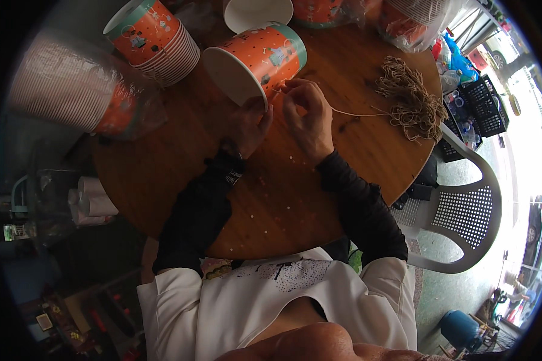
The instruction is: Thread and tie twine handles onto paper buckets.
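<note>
An orange paper tub [270, 55] with a green band lies tipped on its side, its pale round end facing left and toward me. My left hand [247, 127] is closed at the near edge of that end, its fingers partly in shadow. Just to the right, my right hand [309, 114] pinches a thin beige string [358, 114] against or close beside the tub's wall. I cannot tell whether the string passes through the wall. From my right hand the string runs to a loose heap of twine [409, 99] on the table's right side.
The round wooden table [271, 222] holds a leaning stack of matching tubs [156, 45], a plastic-wrapped stack [72, 90] at left, and a white-mouthed tub [258, 15] at the far side. A bagged stack [412, 21] sits far right. A grey plastic chair [464, 216] stands at right.
</note>
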Action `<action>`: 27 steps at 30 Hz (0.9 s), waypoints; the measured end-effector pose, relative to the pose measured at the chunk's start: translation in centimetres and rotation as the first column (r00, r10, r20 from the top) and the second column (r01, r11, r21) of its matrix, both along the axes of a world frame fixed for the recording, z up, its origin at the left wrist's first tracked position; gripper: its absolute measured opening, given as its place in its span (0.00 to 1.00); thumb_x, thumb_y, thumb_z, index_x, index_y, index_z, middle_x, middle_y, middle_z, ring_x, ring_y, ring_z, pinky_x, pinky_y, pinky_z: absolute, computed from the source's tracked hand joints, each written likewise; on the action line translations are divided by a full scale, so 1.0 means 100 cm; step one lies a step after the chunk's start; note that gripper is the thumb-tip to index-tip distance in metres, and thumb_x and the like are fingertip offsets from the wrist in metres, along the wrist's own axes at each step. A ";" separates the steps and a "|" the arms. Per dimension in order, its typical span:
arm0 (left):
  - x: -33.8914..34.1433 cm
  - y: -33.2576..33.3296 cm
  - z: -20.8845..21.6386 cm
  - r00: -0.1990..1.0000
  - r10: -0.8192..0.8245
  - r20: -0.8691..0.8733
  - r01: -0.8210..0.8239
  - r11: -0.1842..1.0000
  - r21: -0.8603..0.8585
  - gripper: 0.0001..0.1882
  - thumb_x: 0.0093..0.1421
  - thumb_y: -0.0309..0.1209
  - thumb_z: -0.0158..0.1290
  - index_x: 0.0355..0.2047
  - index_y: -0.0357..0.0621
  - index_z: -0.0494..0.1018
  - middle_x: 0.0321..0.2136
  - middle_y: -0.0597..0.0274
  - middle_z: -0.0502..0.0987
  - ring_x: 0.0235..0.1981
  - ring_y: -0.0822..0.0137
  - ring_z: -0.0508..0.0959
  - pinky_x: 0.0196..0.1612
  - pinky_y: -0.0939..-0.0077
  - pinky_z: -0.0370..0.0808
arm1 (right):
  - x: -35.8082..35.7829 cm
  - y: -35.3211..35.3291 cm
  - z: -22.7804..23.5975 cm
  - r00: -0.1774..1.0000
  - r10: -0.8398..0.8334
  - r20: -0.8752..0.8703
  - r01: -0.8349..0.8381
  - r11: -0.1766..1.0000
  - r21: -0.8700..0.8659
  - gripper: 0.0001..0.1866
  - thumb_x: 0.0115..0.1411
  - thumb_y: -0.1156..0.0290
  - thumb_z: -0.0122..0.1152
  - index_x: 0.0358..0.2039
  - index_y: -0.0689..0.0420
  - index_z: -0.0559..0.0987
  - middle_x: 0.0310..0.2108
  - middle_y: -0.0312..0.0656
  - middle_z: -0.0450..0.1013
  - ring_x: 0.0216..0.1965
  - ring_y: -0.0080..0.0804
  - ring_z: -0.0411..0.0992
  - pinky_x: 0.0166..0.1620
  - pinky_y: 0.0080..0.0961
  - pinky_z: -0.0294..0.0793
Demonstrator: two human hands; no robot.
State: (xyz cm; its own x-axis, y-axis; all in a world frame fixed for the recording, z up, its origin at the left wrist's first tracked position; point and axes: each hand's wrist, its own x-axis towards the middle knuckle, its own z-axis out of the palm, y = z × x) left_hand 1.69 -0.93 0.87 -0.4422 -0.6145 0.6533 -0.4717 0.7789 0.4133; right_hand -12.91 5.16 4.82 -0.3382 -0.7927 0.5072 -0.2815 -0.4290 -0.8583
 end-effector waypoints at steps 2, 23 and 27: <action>0.000 0.000 -0.002 0.998 0.026 0.056 -0.026 1.000 -0.002 0.09 0.63 0.33 0.51 0.35 0.42 0.76 0.32 0.52 0.77 0.32 0.49 0.79 0.33 0.59 0.77 | -0.001 0.001 0.002 1.000 -0.007 0.002 0.007 1.000 0.005 0.04 0.56 0.80 0.59 0.31 0.65 0.74 0.44 0.48 0.74 0.39 0.35 0.79 0.43 0.27 0.77; -0.002 0.007 0.006 0.990 0.051 0.133 -0.056 0.998 0.034 0.07 0.62 0.31 0.51 0.35 0.40 0.76 0.35 0.53 0.78 0.35 0.51 0.80 0.38 0.61 0.78 | -0.002 0.001 0.001 0.998 -0.027 -0.062 0.026 1.000 -0.013 0.05 0.56 0.78 0.60 0.31 0.64 0.74 0.43 0.48 0.73 0.38 0.40 0.77 0.40 0.29 0.79; 0.000 0.006 0.005 0.990 0.046 0.132 -0.047 0.999 0.005 0.07 0.62 0.29 0.50 0.35 0.40 0.75 0.35 0.52 0.78 0.36 0.51 0.80 0.38 0.62 0.78 | 0.000 0.000 0.001 0.995 -0.030 -0.090 0.030 1.000 -0.007 0.05 0.55 0.78 0.60 0.31 0.64 0.74 0.42 0.47 0.73 0.38 0.41 0.77 0.40 0.29 0.79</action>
State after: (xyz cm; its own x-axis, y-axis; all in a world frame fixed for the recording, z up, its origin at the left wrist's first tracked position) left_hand 1.67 -0.29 1.35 -0.4949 -0.6414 0.5863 -0.5577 0.7518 0.3516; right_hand -12.94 5.20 4.89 -0.3147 -0.7798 0.5412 -0.3703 -0.4242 -0.8264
